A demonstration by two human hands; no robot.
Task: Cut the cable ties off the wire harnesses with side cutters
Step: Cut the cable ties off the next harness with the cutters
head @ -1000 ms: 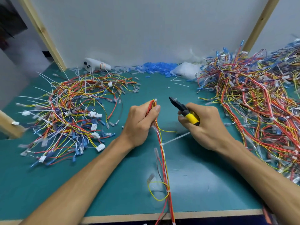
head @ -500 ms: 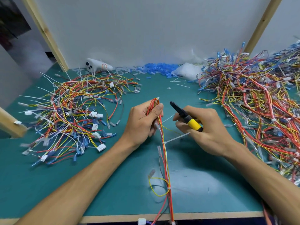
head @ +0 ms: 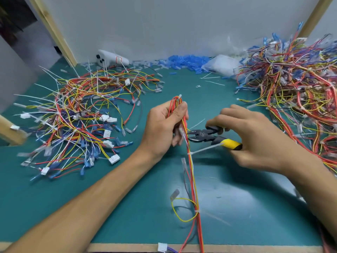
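My left hand (head: 164, 128) grips a thin harness of red, orange and yellow wires (head: 191, 172) near its looped top, and the rest of it hangs down past the table's front edge. My right hand (head: 255, 137) holds black side cutters with yellow handles (head: 209, 136). Their jaws are spread and point left, right against the harness just under my left fingers. A white cable tie (head: 202, 149) wraps the harness a little lower, its tail sticking out to the right. Another tie (head: 197, 211) sits further down beside a yellow loop.
A spread pile of harnesses with white and blue connectors (head: 78, 125) lies at the left of the green mat (head: 127, 207). A bigger tangled heap (head: 295, 92) fills the right. Blue sleeves (head: 186, 61), a plastic bag (head: 222, 66) and a white device (head: 111, 59) line the back wall.
The cutters have swung from pointing up and away to pointing left at the harness, with the jaws now spread beside the wires. My left hand still holds the harness in the same place.
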